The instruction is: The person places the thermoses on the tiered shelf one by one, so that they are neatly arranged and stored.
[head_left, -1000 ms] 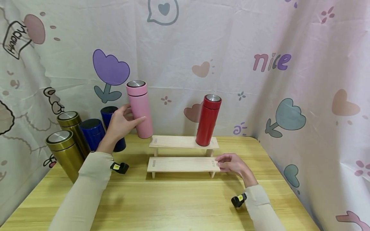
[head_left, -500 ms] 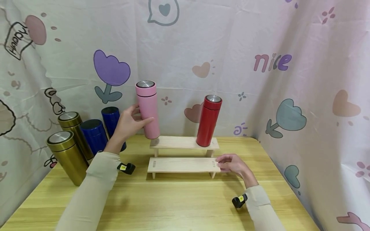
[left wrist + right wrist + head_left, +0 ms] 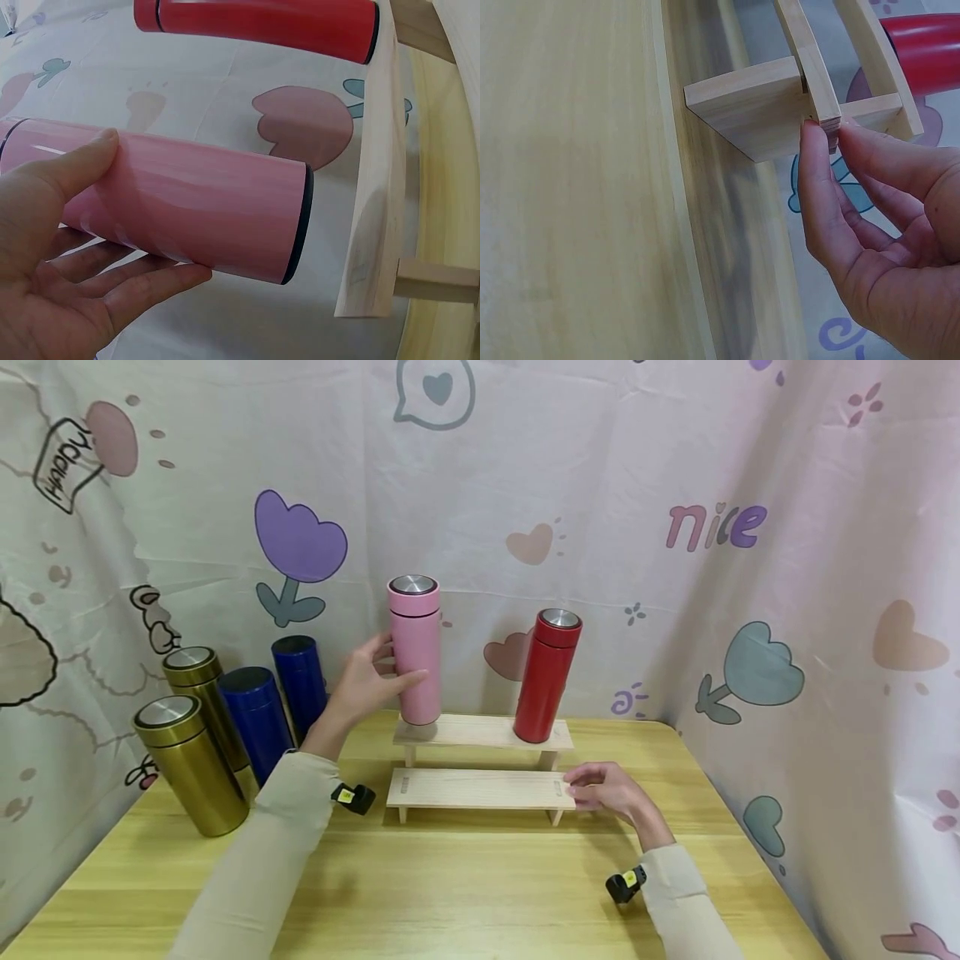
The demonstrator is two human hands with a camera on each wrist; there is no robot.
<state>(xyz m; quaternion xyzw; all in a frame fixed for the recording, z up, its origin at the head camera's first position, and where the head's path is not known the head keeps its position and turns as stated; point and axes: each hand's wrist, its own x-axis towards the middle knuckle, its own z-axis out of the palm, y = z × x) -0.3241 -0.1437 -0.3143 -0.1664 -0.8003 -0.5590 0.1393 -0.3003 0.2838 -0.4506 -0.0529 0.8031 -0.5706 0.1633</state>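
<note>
My left hand [image 3: 369, 681] grips a pink thermos bottle [image 3: 417, 652] by its side, thumb across the front. In the left wrist view the bottle's dark base [image 3: 298, 225] is apart from the upper board, with a gap between them. A two-step wooden stand [image 3: 480, 787] stands on the table. Its lower board's right end is pinched between thumb and fingers of my right hand [image 3: 611, 792], as the right wrist view shows. On the right part of the upper board stands a red thermos bottle [image 3: 547, 681].
At the left stand two gold thermos bottles [image 3: 197, 768] and two blue ones [image 3: 257, 718], close together beside my left forearm. A patterned curtain [image 3: 600, 468] hangs behind the wooden table [image 3: 480, 885] and along its sides.
My left hand has carried the pink thermos bottle to the right, from beside the stand to over the left end of its upper board. The right hand keeps its pinch on the stand.
</note>
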